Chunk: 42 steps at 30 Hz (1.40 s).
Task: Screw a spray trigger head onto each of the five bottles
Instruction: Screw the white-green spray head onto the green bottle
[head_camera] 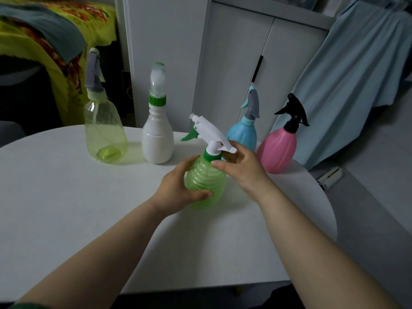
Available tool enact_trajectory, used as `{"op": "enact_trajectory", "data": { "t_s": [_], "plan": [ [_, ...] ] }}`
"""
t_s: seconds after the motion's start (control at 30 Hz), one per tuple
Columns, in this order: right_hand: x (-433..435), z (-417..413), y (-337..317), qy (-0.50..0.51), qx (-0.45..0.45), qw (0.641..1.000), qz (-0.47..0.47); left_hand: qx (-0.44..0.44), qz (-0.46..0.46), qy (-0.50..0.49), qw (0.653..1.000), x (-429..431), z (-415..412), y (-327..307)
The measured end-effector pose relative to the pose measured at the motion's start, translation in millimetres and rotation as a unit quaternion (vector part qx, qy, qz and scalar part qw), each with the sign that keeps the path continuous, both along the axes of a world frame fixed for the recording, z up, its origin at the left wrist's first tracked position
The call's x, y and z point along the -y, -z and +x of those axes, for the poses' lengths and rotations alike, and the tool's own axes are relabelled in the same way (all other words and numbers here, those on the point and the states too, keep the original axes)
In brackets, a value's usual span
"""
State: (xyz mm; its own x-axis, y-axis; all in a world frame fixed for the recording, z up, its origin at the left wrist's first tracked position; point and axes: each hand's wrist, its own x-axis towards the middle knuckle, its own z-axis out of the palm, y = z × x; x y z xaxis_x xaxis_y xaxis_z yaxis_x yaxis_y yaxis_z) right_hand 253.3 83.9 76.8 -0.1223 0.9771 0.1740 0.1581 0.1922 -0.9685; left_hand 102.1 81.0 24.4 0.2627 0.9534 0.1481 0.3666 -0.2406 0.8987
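Head view: centre of frame, both hands on one bottle, casual two-handed hold.
Green bottle (205, 181): standing on the white table (66, 197), middle of frame, near enough upright.
Left hand (178, 188): wrapped round the ribbed belly from the left of frame, thumb across the lower front, clamped on and bracing.
Right hand (243, 172): in from the right of frame, thumb and fingers pinched on the green collar (211, 155).
Trigger head (211, 132): white, perched on top of that collar, pointing toward the upper left of frame, rear end hanging over the right fingers.
Collar vs grip: right at the right fingertips and straight above the left hand's hold, so no reaching needed.
Long axis: bottom to neck, roughly vertical, so probably a twist round that line with the belly held put.
Nearer hand: right for the collar; left lower down, only good for steadying.
Thread status: can't tell how far seated; looks level on the neck, though.
Other four: yellow bottle (104, 134), white bottle (158, 141), blue bottle (242, 134), pink bottle (278, 150), lined up behind in the upper half of frame, each with a head on, so likely the last one to do.
Watch out: blue bottle just behind the right knuckles, easy to bump on a big wrist turn.
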Motion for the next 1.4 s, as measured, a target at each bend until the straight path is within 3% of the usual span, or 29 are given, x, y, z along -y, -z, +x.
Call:
{"op": "enact_trajectory", "data": {
  "t_s": [0.17, 0.3, 0.53, 0.73, 0.93, 1.2, 1.4],
  "plan": [
    [1.3, -7.1, -1.3, 0.010, 0.101, 0.994, 0.033, -0.005, 0.011, -0.022, 1.000, 4.5, 1.4, -1.6],
    [6.3, -10.0, 2.3, 0.038, 0.075, 0.996, 0.042, -0.043, 0.061, -0.073, 0.995, 14.0, 10.0, -1.5],
    [5.5, -5.9, -8.0, -0.021, 0.067, 0.998, 0.004, -0.027, -0.024, 0.100, 0.994, -14.2, -15.1, -18.6],
    [8.7, -24.3, 12.0, 0.150, 0.079, 0.983, 0.069, 0.003, 0.037, -0.024, 0.999, 3.7, 9.8, -1.8],
    [17.6, -8.9, 19.0, 0.063, 0.089, 0.992, 0.069, -0.016, 0.032, -0.007, 0.999, 2.1, 7.1, -5.8],
    [9.2, -18.5, 15.2, 0.160, 0.067, 0.980, 0.098, -0.014, 0.030, -0.011, 0.999, 0.8, 8.0, -3.6],
    [10.7, -5.9, 11.5, 0.073, 0.011, 0.996, 0.052, -0.002, 0.012, -0.004, 1.000, 1.3, 7.3, -4.0]
  ]
}}
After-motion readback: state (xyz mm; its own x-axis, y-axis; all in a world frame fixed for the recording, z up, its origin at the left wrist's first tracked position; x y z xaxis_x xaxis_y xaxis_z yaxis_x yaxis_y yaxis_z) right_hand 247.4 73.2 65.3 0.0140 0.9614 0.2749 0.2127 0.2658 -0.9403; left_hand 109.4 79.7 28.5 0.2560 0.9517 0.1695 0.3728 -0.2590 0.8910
